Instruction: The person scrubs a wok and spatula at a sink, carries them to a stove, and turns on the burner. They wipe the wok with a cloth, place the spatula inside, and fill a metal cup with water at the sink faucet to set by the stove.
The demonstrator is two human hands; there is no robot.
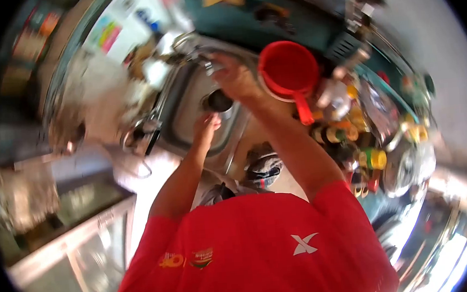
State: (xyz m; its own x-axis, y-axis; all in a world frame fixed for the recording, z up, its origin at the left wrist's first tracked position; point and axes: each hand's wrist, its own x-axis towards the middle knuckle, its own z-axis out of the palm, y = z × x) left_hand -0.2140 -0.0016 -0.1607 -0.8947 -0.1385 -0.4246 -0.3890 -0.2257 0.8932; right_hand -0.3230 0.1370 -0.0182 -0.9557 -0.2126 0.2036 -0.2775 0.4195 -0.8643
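Observation:
My left hand (207, 127) is closed at the near side of a small metal cup or pot (220, 101) with a dark inside, held over the steel sink (179, 114). Its mouth faces up toward me. At the back of the sink, my right hand (236, 79) reaches to the metal faucet (208, 65), above and beyond the cup. Motion smears its fingers, so I cannot tell if they grip the faucet or only come near it.
A red saucepan-shaped dipper (289, 67) with its handle (303, 108) toward me stands right of the sink. Bottles and jars, one with a yellow cap (376, 159), crowd the right counter. A dark-handled pan (143, 132) lies at the left edge. Cloth (264, 168) lies in front.

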